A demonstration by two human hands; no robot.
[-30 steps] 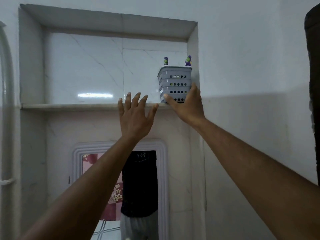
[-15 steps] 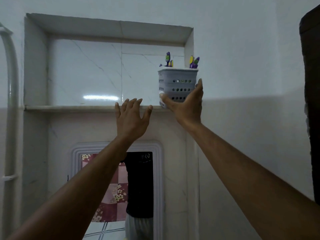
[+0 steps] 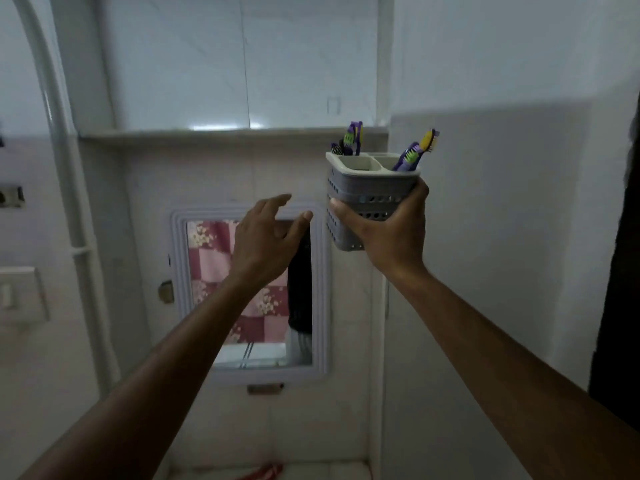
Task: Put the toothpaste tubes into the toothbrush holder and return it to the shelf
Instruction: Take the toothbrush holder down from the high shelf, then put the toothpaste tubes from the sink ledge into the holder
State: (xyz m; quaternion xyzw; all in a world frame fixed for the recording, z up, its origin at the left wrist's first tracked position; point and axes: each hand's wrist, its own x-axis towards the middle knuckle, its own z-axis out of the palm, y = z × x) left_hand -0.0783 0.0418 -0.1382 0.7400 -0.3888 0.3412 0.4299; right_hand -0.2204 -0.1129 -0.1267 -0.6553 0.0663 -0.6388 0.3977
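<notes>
My right hand grips a grey perforated toothbrush holder from below and the side, holding it upright in the air below the shelf. Several toothbrushes stick out of it: purple and green ones at the back left, a purple and a yellow one at the right. Its front compartment looks empty. My left hand hovers to the left of the holder, fingers spread, touching nothing. No toothpaste tube is in sight.
A white-framed mirror hangs on the tiled wall below the shelf. A white pipe runs down the left side. A switch plate sits at far left. Something red lies at the bottom edge.
My right hand has lifted the holder off the shelf and brought it down and toward me. My left hand has dropped lower too, and the view has tilted downward.
</notes>
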